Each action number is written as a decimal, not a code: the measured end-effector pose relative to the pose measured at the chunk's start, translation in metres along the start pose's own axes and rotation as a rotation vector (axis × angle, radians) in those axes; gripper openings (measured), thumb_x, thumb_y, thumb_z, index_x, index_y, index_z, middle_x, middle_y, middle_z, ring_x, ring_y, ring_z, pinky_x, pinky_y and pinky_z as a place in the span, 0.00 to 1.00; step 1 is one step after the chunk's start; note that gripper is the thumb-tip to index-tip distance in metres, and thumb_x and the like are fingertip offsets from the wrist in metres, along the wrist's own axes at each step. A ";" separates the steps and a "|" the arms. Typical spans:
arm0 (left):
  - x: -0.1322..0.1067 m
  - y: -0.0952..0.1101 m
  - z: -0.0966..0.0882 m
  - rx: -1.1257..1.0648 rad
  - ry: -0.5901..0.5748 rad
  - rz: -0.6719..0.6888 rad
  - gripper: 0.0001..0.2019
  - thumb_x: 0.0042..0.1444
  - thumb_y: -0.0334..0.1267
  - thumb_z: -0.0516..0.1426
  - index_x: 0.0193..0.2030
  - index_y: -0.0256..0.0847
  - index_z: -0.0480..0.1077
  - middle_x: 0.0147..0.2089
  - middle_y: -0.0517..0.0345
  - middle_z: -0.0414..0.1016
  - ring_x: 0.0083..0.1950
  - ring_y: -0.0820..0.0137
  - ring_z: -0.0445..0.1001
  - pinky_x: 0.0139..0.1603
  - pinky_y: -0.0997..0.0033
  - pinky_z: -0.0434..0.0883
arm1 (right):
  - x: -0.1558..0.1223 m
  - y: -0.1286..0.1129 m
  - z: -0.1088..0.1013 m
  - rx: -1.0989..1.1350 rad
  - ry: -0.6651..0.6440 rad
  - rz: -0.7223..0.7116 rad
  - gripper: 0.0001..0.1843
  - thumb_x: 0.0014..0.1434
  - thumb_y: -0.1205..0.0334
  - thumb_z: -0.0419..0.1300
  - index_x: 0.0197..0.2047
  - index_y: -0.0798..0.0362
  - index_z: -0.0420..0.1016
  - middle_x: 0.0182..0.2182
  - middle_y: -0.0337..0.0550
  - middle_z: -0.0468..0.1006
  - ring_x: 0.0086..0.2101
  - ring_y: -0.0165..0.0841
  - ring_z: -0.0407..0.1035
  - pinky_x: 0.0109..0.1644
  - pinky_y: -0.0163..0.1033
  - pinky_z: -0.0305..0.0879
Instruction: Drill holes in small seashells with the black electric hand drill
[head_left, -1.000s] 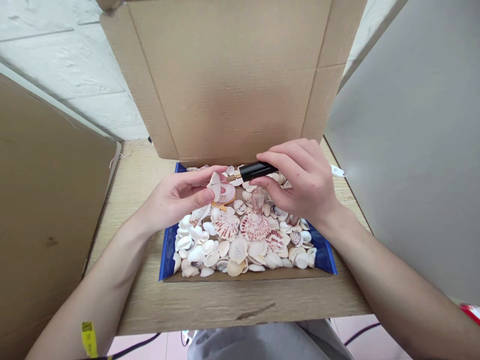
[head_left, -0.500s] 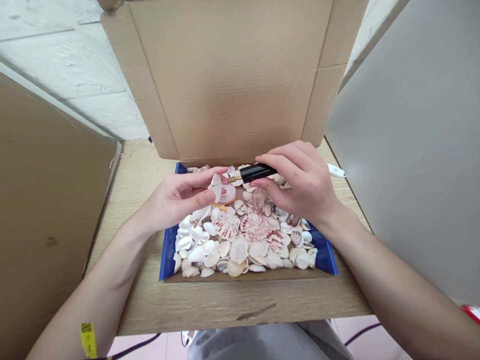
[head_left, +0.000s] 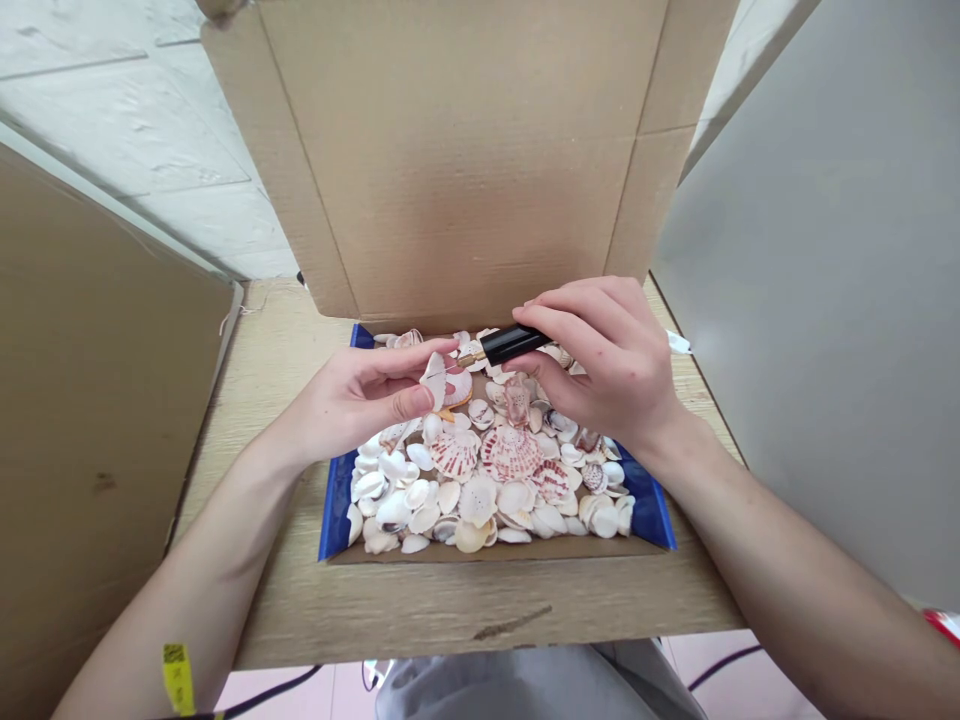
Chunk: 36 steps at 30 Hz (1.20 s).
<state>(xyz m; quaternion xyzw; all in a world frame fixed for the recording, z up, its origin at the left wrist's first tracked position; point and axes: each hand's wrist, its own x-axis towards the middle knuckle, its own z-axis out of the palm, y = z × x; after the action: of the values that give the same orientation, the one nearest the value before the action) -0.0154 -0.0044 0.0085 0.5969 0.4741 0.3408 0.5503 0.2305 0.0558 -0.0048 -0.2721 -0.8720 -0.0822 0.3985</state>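
Head cam: our left hand (head_left: 352,395) pinches small pale shell (head_left: 434,377) btwn thumb & fingers, above shell pile (head_left: 480,470) in open cardboard box (head_left: 450,180). Our right hand (head_left: 600,365) grips black tool (head_left: 510,343), gold tip at shell. Box sits on wooden tabletop (head_left: 277,330).

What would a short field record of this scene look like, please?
left hand: pinches a shell above the box
right hand: holds a black tool, tip pointed at the shell
box: blue-lined, filled with shells
lid: open, standing upright
table: wood, under the box
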 end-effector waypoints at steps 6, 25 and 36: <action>0.002 -0.003 0.002 -0.069 0.051 0.030 0.23 0.55 0.40 0.64 0.58 0.45 0.72 0.58 0.51 0.76 0.55 0.57 0.77 0.50 0.60 0.78 | -0.003 -0.001 0.002 -0.017 -0.067 0.051 0.16 0.62 0.47 0.58 0.43 0.52 0.74 0.34 0.44 0.79 0.33 0.35 0.69 0.35 0.41 0.61; 0.002 -0.011 0.000 -0.119 0.161 0.040 0.24 0.55 0.43 0.64 0.59 0.45 0.71 0.58 0.49 0.76 0.54 0.58 0.78 0.53 0.62 0.76 | 0.001 -0.001 0.001 0.000 -0.153 0.020 0.10 0.64 0.57 0.56 0.42 0.54 0.70 0.31 0.42 0.77 0.31 0.33 0.66 0.34 0.39 0.62; 0.002 -0.001 0.002 -0.029 0.119 -0.013 0.23 0.53 0.45 0.65 0.56 0.45 0.74 0.55 0.53 0.78 0.55 0.56 0.76 0.54 0.62 0.76 | 0.003 -0.003 -0.001 -0.039 0.128 -0.061 0.09 0.59 0.68 0.60 0.42 0.46 0.69 0.39 0.40 0.80 0.41 0.36 0.71 0.41 0.42 0.67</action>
<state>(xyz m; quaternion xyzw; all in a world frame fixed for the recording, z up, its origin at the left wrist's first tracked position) -0.0132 -0.0033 0.0068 0.5645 0.5048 0.3790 0.5318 0.2276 0.0539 -0.0012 -0.2473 -0.8507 -0.1285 0.4456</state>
